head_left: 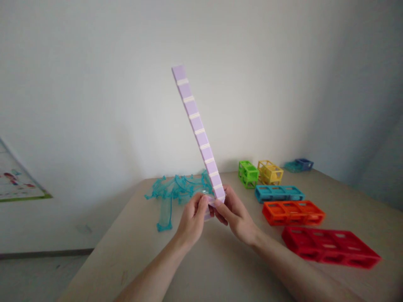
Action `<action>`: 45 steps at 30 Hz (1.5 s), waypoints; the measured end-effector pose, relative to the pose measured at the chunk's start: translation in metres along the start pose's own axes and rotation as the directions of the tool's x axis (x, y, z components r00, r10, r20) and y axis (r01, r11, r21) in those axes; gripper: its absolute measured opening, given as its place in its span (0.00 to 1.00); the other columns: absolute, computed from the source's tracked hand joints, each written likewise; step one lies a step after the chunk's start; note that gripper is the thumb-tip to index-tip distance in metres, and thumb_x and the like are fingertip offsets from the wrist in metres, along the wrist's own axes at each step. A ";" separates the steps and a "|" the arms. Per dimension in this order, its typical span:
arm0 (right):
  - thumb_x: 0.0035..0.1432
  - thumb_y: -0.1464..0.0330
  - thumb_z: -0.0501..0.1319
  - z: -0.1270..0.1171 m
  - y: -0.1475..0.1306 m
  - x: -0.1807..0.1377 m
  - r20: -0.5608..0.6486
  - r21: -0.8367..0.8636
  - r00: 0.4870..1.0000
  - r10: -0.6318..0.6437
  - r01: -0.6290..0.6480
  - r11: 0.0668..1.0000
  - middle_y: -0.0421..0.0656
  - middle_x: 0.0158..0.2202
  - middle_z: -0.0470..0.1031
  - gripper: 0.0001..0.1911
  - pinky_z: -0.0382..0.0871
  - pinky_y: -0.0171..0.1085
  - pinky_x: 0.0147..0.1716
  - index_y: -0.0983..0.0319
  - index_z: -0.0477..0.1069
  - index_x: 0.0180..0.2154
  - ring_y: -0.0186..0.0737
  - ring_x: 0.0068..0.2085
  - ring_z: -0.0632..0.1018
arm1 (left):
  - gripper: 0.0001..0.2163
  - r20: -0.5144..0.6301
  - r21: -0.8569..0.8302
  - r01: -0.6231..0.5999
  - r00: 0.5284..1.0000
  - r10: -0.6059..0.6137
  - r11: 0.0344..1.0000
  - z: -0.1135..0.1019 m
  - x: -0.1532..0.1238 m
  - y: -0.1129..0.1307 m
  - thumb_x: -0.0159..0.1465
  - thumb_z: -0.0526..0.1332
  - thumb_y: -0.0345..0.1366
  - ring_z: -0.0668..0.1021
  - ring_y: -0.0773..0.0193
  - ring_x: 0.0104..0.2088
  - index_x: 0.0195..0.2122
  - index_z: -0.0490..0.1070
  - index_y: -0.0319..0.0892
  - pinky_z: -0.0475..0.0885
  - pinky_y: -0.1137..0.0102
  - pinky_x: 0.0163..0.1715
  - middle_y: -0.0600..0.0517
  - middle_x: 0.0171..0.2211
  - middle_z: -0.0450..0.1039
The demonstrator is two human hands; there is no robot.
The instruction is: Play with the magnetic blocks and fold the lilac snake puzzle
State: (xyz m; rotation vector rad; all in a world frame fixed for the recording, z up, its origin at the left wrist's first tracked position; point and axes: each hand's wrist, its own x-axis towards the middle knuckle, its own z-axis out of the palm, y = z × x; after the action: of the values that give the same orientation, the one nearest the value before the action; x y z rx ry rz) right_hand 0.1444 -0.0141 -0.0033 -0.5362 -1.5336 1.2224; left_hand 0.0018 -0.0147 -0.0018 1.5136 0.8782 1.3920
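A long strip of lilac segments (200, 131), with pale bands between them, rises from my hands and leans to the left above the table. My right hand (236, 214) is closed round its lower end, thumb on the front face. My left hand (192, 216) pinches a lilac part (210, 201) that sticks out leftward at the bottom of the strip. Fingers hide how these lower parts join. Under the hands, a bit of lilac and a clear edge show near the left fingertips.
Translucent teal track pieces (179, 186) lie heaped behind my left hand. To the right stand open-frame blocks in green (248, 173), yellow (270, 172), blue (279, 193), orange (292, 212) and red (330, 245). Dark blue and teal pieces (302, 164) sit in the far corner, by the wall.
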 end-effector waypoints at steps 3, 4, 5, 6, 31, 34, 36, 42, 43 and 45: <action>0.64 0.62 0.55 0.001 -0.002 0.000 -0.016 0.045 1.000 0.020 -0.019 0.999 0.35 0.26 0.64 0.10 0.51 0.29 0.20 0.60 0.59 0.43 0.27 0.23 0.61 | 0.15 0.029 -0.053 0.036 0.999 -0.034 0.998 -0.002 0.000 -0.002 0.64 0.55 0.46 0.69 0.69 0.27 0.29 0.66 0.39 0.65 0.74 0.29 0.55 0.24 0.66; 0.64 0.62 0.55 0.002 -0.002 0.000 -0.025 0.066 0.999 0.025 -0.023 0.998 0.35 0.26 0.64 0.10 0.50 0.29 0.20 0.60 0.59 0.43 0.27 0.22 0.61 | 0.15 0.042 -0.026 0.025 0.999 -0.024 0.999 -0.003 0.000 -0.001 0.64 0.55 0.45 0.68 0.69 0.27 0.28 0.66 0.39 0.64 0.74 0.29 0.55 0.24 0.65; 0.63 0.62 0.56 0.002 -0.003 0.001 -0.037 0.088 0.999 0.030 -0.026 0.996 0.35 0.26 0.64 0.10 0.49 0.29 0.20 0.60 0.59 0.42 0.27 0.22 0.61 | 0.14 0.047 0.017 0.004 0.999 -0.004 1.000 -0.004 0.000 -0.001 0.64 0.55 0.45 0.67 0.69 0.27 0.28 0.66 0.38 0.63 0.75 0.28 0.55 0.24 0.64; 0.63 0.62 0.57 0.003 -0.004 0.001 -0.048 0.107 0.998 0.036 -0.031 0.994 0.34 0.26 0.63 0.10 0.49 0.29 0.19 0.60 0.59 0.41 0.27 0.21 0.61 | 0.14 0.048 0.066 -0.025 0.999 0.022 0.998 -0.005 0.000 0.000 0.65 0.55 0.44 0.66 0.70 0.26 0.28 0.66 0.38 0.62 0.75 0.27 0.56 0.24 0.63; 0.60 0.61 0.58 0.012 -0.001 0.000 -0.095 0.183 0.988 0.125 -0.106 0.977 0.32 0.19 0.62 0.11 0.45 0.28 0.17 0.61 0.60 0.38 0.26 0.18 0.59 | 0.19 0.064 0.153 0.075 0.994 -0.085 0.985 -0.005 0.003 0.002 0.65 0.51 0.48 0.67 0.69 0.17 0.23 0.62 0.41 0.61 0.74 0.20 0.57 0.16 0.64; 0.58 0.60 0.59 0.011 0.000 0.000 -0.119 0.195 0.979 0.165 -0.140 0.971 0.33 0.20 0.63 0.13 0.44 0.28 0.16 0.61 0.60 0.38 0.26 0.17 0.57 | 0.17 0.076 0.158 -0.006 0.997 -0.006 0.987 -0.004 0.001 0.002 0.66 0.50 0.46 0.70 0.68 0.23 0.26 0.63 0.41 0.64 0.73 0.25 0.55 0.21 0.66; 0.57 0.59 0.60 0.010 0.001 0.000 -0.130 0.211 0.973 0.193 -0.163 0.964 0.33 0.21 0.63 0.14 0.44 0.27 0.16 0.60 0.60 0.37 0.26 0.18 0.57 | 0.15 0.089 0.174 -0.065 0.995 0.050 0.983 -0.003 -0.001 0.002 0.67 0.50 0.45 0.70 0.67 0.27 0.28 0.63 0.41 0.65 0.73 0.29 0.54 0.24 0.66; 0.55 0.59 0.62 0.006 0.002 0.000 -0.103 0.246 0.973 0.208 -0.177 0.953 0.32 0.19 0.60 0.14 0.44 0.27 0.15 0.60 0.61 0.37 0.26 0.17 0.57 | 0.13 0.086 0.233 -0.165 0.985 0.149 0.958 -0.001 -0.007 0.004 0.69 0.47 0.42 0.69 0.65 0.30 0.32 0.63 0.41 0.64 0.70 0.34 0.53 0.28 0.65; 0.56 0.59 0.61 0.006 0.002 0.000 -0.095 0.258 0.972 0.217 -0.186 0.948 0.32 0.19 0.60 0.14 0.44 0.26 0.14 0.60 0.61 0.37 0.26 0.16 0.57 | 0.13 0.090 0.226 -0.176 0.983 0.159 0.958 -0.001 -0.008 0.004 0.69 0.47 0.42 0.70 0.64 0.31 0.33 0.63 0.41 0.65 0.69 0.35 0.53 0.28 0.66; 0.56 0.59 0.61 0.007 0.001 0.000 -0.084 0.291 0.966 0.245 -0.211 0.933 0.32 0.19 0.61 0.14 0.43 0.27 0.13 0.60 0.61 0.37 0.26 0.15 0.57 | 0.13 0.106 0.215 -0.195 0.979 0.175 0.957 -0.001 -0.009 0.003 0.69 0.46 0.42 0.71 0.63 0.32 0.34 0.63 0.42 0.66 0.69 0.37 0.52 0.30 0.67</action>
State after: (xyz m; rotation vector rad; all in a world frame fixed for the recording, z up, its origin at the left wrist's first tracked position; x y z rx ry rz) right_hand 0.1379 -0.0164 -0.0040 -0.5987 -1.1949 1.5305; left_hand -0.0001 -0.0234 -0.0026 1.8551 0.8814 1.3838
